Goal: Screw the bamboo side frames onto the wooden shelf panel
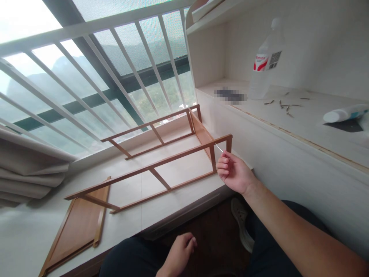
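Right hand (233,172) pinches a thin metal key (219,147), tip at the wooden frame (161,169) corner. Left hand (179,254) loosely curled on lap, holding nothing.

Blurred patch (230,94) on shelf (302,123)

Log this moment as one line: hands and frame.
right hand: pinching thin metal tool at wooden frame corner | left hand: resting on lap, empty | loose shelf panel: flat on ledge
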Available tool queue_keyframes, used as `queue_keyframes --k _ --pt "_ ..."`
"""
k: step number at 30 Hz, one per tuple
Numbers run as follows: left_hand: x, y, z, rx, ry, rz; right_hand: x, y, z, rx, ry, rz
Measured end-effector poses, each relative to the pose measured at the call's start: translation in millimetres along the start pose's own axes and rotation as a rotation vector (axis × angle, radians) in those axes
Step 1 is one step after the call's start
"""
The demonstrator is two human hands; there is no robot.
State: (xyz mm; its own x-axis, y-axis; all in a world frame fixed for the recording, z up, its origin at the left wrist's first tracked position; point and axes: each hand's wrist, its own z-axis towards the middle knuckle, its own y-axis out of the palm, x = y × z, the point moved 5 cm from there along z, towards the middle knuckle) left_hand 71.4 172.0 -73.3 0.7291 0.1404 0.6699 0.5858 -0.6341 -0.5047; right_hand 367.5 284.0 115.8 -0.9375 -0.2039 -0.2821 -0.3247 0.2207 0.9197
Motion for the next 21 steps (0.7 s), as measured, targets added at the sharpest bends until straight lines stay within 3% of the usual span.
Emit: queue_keyframes --k 10,21 --pt "-4 1.6 1 0.005 0.012 -0.019 4 2 -2 0.016 -0.013 0.049" --pt "-2 1.7 1 0.006 0.006 -0.019 8 11 -6 -0.117 -0.003 0.126"
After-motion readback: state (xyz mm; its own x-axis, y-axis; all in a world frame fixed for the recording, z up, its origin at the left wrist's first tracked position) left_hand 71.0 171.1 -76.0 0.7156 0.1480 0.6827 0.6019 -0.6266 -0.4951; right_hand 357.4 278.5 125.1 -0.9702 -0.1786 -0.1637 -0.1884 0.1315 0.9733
